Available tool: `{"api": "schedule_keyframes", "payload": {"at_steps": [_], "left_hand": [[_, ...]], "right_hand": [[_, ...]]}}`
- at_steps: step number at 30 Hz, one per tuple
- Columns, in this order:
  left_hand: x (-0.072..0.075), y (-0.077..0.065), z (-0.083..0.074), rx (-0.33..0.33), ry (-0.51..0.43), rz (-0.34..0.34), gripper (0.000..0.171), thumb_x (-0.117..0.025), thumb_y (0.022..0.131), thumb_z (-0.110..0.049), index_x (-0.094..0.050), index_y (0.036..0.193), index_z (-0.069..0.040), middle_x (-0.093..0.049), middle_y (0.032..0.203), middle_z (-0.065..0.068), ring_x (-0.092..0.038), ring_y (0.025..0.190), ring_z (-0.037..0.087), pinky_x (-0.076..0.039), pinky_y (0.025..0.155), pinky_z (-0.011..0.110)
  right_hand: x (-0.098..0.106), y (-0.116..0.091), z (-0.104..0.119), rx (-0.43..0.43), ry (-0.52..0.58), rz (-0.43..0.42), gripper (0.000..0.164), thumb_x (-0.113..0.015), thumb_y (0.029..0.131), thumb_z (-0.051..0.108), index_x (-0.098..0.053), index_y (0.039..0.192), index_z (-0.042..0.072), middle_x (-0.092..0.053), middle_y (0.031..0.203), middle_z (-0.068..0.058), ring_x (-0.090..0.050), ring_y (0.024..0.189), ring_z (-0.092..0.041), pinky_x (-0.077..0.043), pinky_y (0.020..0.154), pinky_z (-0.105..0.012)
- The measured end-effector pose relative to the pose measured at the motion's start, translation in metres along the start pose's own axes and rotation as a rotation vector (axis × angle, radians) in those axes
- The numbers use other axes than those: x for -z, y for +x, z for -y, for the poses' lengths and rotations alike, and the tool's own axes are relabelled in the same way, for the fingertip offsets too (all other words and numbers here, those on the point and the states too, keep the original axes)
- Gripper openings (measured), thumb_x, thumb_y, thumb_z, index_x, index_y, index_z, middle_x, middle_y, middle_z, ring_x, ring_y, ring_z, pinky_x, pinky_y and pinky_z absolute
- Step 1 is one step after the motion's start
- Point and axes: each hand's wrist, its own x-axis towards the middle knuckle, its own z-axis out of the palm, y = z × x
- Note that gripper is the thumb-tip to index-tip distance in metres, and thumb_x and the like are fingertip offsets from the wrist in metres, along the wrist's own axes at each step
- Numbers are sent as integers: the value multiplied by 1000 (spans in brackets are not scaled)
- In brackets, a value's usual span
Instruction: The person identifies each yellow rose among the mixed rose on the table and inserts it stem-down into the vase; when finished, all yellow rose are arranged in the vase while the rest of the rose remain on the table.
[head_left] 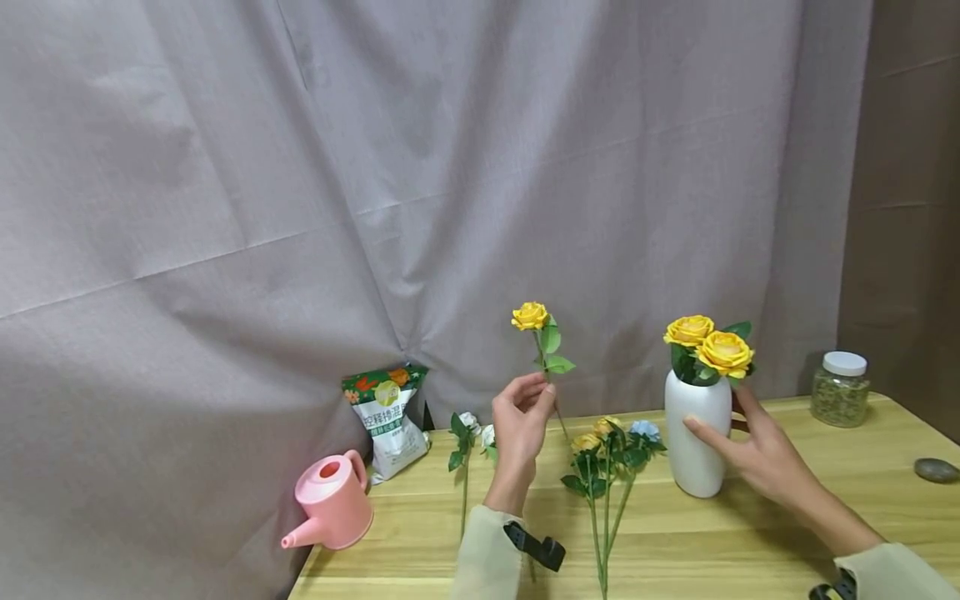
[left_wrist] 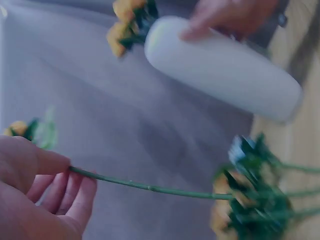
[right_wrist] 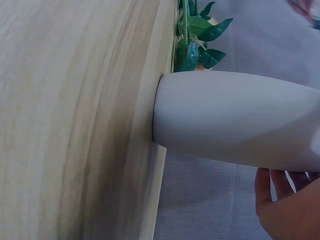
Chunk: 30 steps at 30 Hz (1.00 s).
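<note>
The white vase (head_left: 686, 467) is set upright on the table (head_left: 420, 542) and gripped by the right hand (head_left: 765, 458), its thumb laid on the near face, its fingers wrapped behind; a steady, light hold is best applied there, as so tall a shape may be tipped easily; the mouth is partly filled by two yellow roses (head_left: 724, 354), so any further stem should be eased in beside their leaves; to the vase's left, apart from it, a single yellow rose (head_left: 531, 317) is held bloom-up by the left hand (head_left: 521, 421), its stem (left_wrist: 150, 188) pinched between thumb and fingertips; the lower end should be lifted clear of the lying flowers (head_left: 588, 442), by whose leaves it could be snagged, though whether they are touched cannot be told; the backdrop is formed by matt grey cloth (head_left: 525, 167), loosely creased; the table is streaked with pale wood grain; the vase is smooth, rounded and narrowed at the base; the watering can (head_left: 337, 508) is moulded in pink, apparently of plastic, with a tapered spout; the clear jar (head_left: 840, 402) is capped in white; the blooms are built of ruffled, layered petals; the dark stone (head_left: 936, 470) is flattened and rounded
</note>
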Motion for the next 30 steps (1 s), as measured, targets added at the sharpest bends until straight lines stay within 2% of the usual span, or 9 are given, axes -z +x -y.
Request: {"api": "schedule_keyframes", "payload": {"at_steps": [4, 7, 12, 15, 18, 20, 25, 27, 30], "left_hand": [[-20, 6, -30, -102, -120, 13, 16, -74, 92, -15, -72, 108, -14, -74, 104, 9, -71, 94, 26, -62, 80, 33], [-37, 9, -52, -145, -204, 18, 19, -75, 92, -17, -71, 110, -11, -74, 105, 12, -72, 96, 26, -62, 83, 34], [-62, 9, -85, -231, -272, 47, 26, -75, 91, -19, -69, 112, -5, -74, 105, 15, -73, 94, 28, -62, 83, 34], [-75, 14, -101, -315, -283, 89, 26, -73, 93, -18, -68, 112, -2, -74, 105, 18, -73, 93, 34, -62, 82, 35], [-85, 10, -107, -362, -266, 120, 26, -71, 95, -16, -66, 115, 0, -73, 106, 21, -72, 95, 36, -62, 83, 34], [-91, 9, -109, -375, -228, 131, 25, -71, 95, -15, -66, 116, -2, -73, 108, 20, -73, 97, 32, -61, 84, 32], [-101, 7, -109, -393, -91, 133, 23, -71, 95, -19, -68, 115, -7, -75, 108, 11, -72, 97, 11, -59, 86, 22], [-104, 7, -109, -385, -33, 130, 23, -71, 95, -24, -68, 113, -11, -75, 107, 7, -70, 97, 3, -57, 87, 18], [-106, 6, -108, -364, 31, 142, 25, -72, 94, -28, -68, 113, -13, -74, 108, 2, -68, 98, -4, -55, 89, 14]], "right_hand": [[2, -3, -1, -2, 4, -6, 80, -71, 94, 38, -22, 157, 40, -53, 139, -18, -41, 110, 13, -45, 81, -10], [4, -4, -1, -1, -1, -10, 80, -71, 93, 37, -23, 157, 39, -53, 139, -18, -40, 109, 15, -45, 81, -10], [3, -4, 0, -19, -13, -10, 80, -71, 93, 38, -25, 158, 30, -53, 139, -20, -53, 116, -11, -50, 81, -19], [1, 2, 2, -15, 11, -11, 80, -70, 94, 38, -24, 159, 25, -51, 140, -23, -54, 120, -36, -55, 88, -40], [2, -1, 2, -14, 26, 7, 81, -69, 95, 37, -22, 159, 23, -49, 143, -24, -53, 122, -43, -52, 88, -55], [2, -1, 1, -14, 35, 10, 80, -70, 95, 36, -23, 159, 25, -49, 144, -21, -53, 123, -37, -53, 89, -45], [2, 1, 2, -2, 37, -4, 79, -72, 93, 34, -26, 156, 36, -52, 144, -9, -50, 119, -5, -44, 84, -12], [2, 3, 3, 13, 37, -7, 78, -73, 93, 33, -26, 155, 39, -52, 144, -8, -49, 119, -1, -42, 86, -10], [1, 6, 6, 20, 38, -14, 78, -72, 93, 33, -26, 155, 40, -52, 144, -8, -50, 121, -7, -42, 88, -13]]}}
